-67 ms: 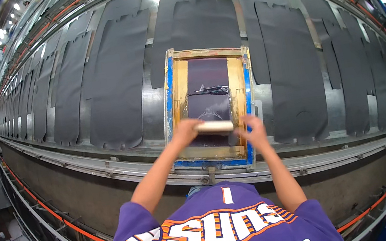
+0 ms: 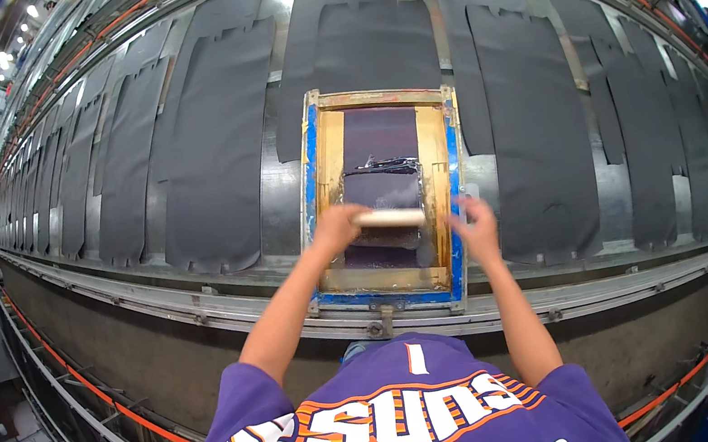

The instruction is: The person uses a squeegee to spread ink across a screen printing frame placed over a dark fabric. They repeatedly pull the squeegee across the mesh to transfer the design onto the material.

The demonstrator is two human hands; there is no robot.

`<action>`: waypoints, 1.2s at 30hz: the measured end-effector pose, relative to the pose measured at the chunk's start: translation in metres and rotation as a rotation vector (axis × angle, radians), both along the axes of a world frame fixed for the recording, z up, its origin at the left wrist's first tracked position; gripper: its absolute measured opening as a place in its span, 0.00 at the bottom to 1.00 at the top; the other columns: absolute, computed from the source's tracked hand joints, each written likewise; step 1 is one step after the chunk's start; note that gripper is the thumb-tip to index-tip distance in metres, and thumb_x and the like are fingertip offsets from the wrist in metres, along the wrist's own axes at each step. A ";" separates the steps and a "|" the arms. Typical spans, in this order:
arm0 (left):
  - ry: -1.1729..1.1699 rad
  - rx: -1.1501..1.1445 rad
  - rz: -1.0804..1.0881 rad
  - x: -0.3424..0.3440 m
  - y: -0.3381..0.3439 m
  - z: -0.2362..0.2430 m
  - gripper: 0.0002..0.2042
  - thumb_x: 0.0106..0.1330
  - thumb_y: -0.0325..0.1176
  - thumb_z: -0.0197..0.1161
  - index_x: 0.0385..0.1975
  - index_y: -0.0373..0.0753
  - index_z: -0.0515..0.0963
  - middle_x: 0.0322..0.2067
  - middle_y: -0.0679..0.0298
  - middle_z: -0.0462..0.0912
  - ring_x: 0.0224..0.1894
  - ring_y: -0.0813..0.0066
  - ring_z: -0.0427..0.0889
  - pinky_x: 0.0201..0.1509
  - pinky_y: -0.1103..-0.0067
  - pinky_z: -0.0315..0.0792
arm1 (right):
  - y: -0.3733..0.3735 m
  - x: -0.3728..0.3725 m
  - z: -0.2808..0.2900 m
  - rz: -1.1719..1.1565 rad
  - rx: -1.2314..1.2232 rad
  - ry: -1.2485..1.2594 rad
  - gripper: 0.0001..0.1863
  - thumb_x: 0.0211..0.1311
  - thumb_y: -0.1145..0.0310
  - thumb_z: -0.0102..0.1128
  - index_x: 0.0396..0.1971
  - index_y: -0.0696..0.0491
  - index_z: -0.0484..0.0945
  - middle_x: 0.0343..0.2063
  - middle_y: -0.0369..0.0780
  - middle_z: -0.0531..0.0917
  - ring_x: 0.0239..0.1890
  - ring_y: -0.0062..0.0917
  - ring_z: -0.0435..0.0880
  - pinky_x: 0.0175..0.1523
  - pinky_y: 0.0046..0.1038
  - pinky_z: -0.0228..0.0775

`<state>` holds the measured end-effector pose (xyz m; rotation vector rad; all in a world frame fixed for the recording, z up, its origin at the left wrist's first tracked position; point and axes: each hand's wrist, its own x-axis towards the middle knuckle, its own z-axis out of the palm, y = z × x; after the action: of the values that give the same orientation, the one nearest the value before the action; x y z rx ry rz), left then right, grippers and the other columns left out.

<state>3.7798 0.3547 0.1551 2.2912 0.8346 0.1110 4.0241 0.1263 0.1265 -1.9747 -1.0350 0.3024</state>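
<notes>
A screen-printing frame (image 2: 458, 146) with blue-edged sides and a tan border stands in front of me on the long bench. Inside it is a dark mesh window, with a glossy ridge of black ink (image 2: 387, 164) across its middle. My left hand (image 2: 337, 229) is closed round the left end of a squeegee (image 2: 392, 217) with a pale handle, which lies crosswise over the mesh. At the frame's right side is my right hand (image 2: 478, 228), fingers parted and slightly blurred, apart from the squeegee. Its fingertips are close to the frame's edge; contact is unclear.
Dark grey sheets (image 2: 531, 121) lie in a row along the metal bench on both sides, with several more to the left (image 2: 212, 160). A metal rail (image 2: 203, 315) runs along the near edge, and a small clamp (image 2: 385, 322) sits below the frame.
The squeegee and my left hand have shifted slightly away from me. My right hand has moved right, from near the squeegee's right end to the frame's side.
</notes>
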 end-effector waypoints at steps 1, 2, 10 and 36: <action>0.050 -0.003 0.007 0.018 0.020 0.008 0.21 0.52 0.23 0.67 0.47 0.47 0.87 0.44 0.55 0.88 0.48 0.55 0.86 0.55 0.68 0.79 | 0.007 0.024 -0.007 -0.168 -0.046 0.048 0.21 0.59 0.58 0.73 0.50 0.50 0.84 0.43 0.44 0.82 0.49 0.35 0.79 0.54 0.38 0.71; 0.021 -0.011 -0.010 0.032 0.043 -0.001 0.20 0.52 0.23 0.67 0.47 0.46 0.87 0.43 0.55 0.88 0.47 0.55 0.87 0.54 0.68 0.79 | 0.011 0.040 -0.022 -0.239 -0.070 0.013 0.20 0.61 0.58 0.71 0.51 0.50 0.84 0.39 0.43 0.82 0.46 0.34 0.79 0.52 0.37 0.72; -0.255 0.197 0.007 0.010 -0.005 -0.031 0.25 0.50 0.18 0.67 0.52 0.41 0.84 0.54 0.59 0.85 0.59 0.56 0.80 0.66 0.69 0.74 | 0.048 0.060 -0.047 -0.366 -0.030 0.207 0.14 0.67 0.58 0.63 0.44 0.52 0.85 0.33 0.48 0.87 0.36 0.35 0.85 0.44 0.37 0.74; -0.050 0.476 -0.134 -0.073 -0.163 -0.077 0.26 0.51 0.24 0.69 0.54 0.41 0.81 0.57 0.63 0.83 0.61 0.60 0.80 0.69 0.65 0.71 | -0.004 0.045 -0.162 -0.305 0.254 0.278 0.15 0.76 0.63 0.54 0.51 0.57 0.81 0.43 0.44 0.86 0.47 0.30 0.84 0.56 0.32 0.72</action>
<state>3.7064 0.1920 0.0778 2.7671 0.6783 0.3368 4.0693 0.1225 -0.0359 -1.7679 -0.5557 0.2540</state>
